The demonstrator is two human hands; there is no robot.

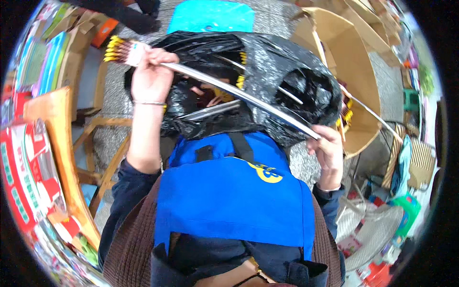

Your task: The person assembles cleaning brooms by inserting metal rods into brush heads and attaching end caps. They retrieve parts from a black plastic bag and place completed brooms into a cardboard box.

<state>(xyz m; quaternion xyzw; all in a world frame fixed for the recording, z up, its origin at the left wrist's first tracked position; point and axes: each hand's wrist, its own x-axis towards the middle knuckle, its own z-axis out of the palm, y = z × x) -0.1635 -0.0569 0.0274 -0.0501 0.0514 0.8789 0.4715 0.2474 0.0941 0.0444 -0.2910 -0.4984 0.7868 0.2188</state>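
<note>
A bundle of long, thin silvery rods slants across in front of me, above the black plastic bag. Yellow and dark-red ends fan out at its left, beside a white wrap; the exact kind of rod cannot be made out. My left hand is closed around the bundle next to that wrap. At the lower right end, my right hand grips the rods with its fingertips. The bag has torn openings, through which more rods and yellow ends show.
At the right stands a tall open cardboard box with yellow-ended rods at its side. A turquoise stool top is beyond the bag. Left are a wooden board and a red-and-white package. A pale basket sits lower right.
</note>
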